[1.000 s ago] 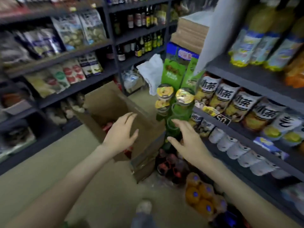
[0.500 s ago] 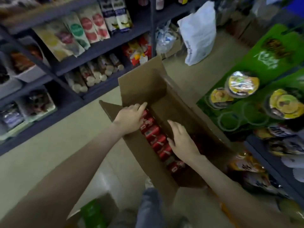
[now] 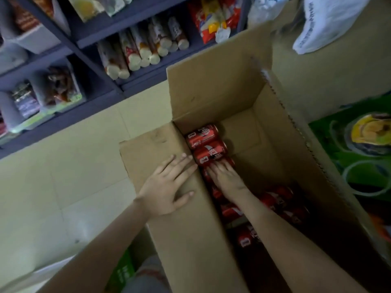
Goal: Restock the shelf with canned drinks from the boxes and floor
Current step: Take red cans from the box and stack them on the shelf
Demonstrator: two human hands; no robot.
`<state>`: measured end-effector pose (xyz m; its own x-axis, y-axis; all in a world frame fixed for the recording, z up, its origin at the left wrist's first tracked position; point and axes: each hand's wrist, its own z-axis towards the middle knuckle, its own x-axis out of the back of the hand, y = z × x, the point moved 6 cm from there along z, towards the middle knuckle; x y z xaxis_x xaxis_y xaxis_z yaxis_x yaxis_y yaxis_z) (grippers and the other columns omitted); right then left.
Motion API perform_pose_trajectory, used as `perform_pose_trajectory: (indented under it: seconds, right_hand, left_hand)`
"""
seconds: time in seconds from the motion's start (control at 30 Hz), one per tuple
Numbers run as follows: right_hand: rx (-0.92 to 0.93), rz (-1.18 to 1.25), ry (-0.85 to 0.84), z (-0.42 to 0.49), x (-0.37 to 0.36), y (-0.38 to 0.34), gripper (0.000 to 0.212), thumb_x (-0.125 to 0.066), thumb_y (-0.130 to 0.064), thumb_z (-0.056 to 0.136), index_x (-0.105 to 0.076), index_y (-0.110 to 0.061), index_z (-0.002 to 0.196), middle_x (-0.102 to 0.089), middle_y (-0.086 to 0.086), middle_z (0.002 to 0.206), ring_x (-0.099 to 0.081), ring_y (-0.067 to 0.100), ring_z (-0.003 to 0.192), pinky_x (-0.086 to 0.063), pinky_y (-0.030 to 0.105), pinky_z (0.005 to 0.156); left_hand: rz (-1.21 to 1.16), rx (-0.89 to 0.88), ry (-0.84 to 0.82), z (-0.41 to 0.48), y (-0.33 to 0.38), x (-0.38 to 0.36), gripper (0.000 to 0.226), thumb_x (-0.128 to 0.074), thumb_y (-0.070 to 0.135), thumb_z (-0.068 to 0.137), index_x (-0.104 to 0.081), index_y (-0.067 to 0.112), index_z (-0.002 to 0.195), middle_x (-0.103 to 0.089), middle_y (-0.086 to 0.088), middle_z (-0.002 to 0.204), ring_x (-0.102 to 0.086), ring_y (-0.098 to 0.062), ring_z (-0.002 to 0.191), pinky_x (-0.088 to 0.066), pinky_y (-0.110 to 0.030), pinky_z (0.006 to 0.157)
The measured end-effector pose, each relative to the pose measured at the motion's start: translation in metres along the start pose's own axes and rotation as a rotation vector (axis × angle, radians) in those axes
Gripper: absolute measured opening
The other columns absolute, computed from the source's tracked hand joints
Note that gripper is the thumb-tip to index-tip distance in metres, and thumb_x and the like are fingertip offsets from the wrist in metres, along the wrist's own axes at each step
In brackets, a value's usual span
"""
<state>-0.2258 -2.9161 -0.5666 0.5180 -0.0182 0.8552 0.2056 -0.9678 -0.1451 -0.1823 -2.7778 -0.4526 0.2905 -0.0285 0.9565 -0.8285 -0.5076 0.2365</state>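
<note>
Shop-floor box: red cans beneath right grip.

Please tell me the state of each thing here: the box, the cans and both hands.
cardboard box: open.
red cans: lying on their sides inside the box.
left hand: flat on the left flap, fingers straight.
right hand: inside the box, fingers on one of the cans; grip unclear.

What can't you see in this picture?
- Head view: how many cans are in the box; the right arm and shadow hide the near ones.
- Head view: whether the right hand grips one; its fingers cover it.
- Head view: writing on the cans, too blurred.
</note>
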Motion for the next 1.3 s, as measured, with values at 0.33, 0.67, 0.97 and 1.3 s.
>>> perform_pose_trajectory:
  seconds: [0.33, 0.67, 0.97, 1.3]
  right_hand:
    - [-0.096, -0.182, -0.297, 0.032, -0.031, 0.021, 0.071, -0.056, -0.031, 0.088, -0.020, -0.015, 0.148, -0.019, 0.009, 0.152, -0.017, 0.027, 0.139, -0.016, 0.038, 0.113]
    - [-0.466, 0.959, 0.325, -0.036, 0.064, 0.056, 0.068, -0.083, -0.031, 0.069, -0.052, -0.015, 0.128, -0.051, -0.003, 0.115, -0.050, 0.010, 0.108, -0.038, 0.015, 0.085]
    - [-0.119, 1.609, 0.345, -0.064, 0.146, 0.001, 0.054, -0.080, -0.025, 0.064, -0.055, -0.036, 0.111, -0.061, -0.011, 0.116, -0.058, 0.001, 0.109, -0.047, 0.017, 0.092]
    - [-0.137, 0.194, -0.214, -0.024, -0.047, 0.021, 0.083, -0.058, -0.010, 0.085, -0.007, -0.015, 0.151, -0.010, 0.004, 0.158, -0.001, 0.020, 0.146, 0.002, 0.041, 0.117]
  left_hand:
    - [-0.097, -0.022, 0.219, 0.001, -0.008, -0.021, 0.061, -0.045, 0.048, 0.091, -0.045, 0.010, 0.139, -0.039, -0.014, 0.147, -0.026, -0.026, 0.142, -0.019, -0.046, 0.116]
    - [-0.449, 0.308, 0.207, 0.010, -0.011, 0.014, 0.063, -0.053, 0.054, 0.080, -0.051, 0.021, 0.133, -0.056, 0.002, 0.132, -0.043, -0.013, 0.128, -0.024, -0.025, 0.107]
    - [-0.991, 0.526, 0.203, 0.028, 0.003, 0.043, 0.077, -0.080, 0.050, 0.059, -0.038, 0.043, 0.123, -0.055, 0.021, 0.115, -0.056, -0.002, 0.107, -0.046, -0.016, 0.089]
    - [-1.293, 0.768, 0.347, 0.019, -0.015, 0.015, 0.075, -0.085, 0.048, 0.059, -0.045, 0.032, 0.121, -0.063, 0.015, 0.108, -0.064, -0.002, 0.099, -0.050, -0.015, 0.082]
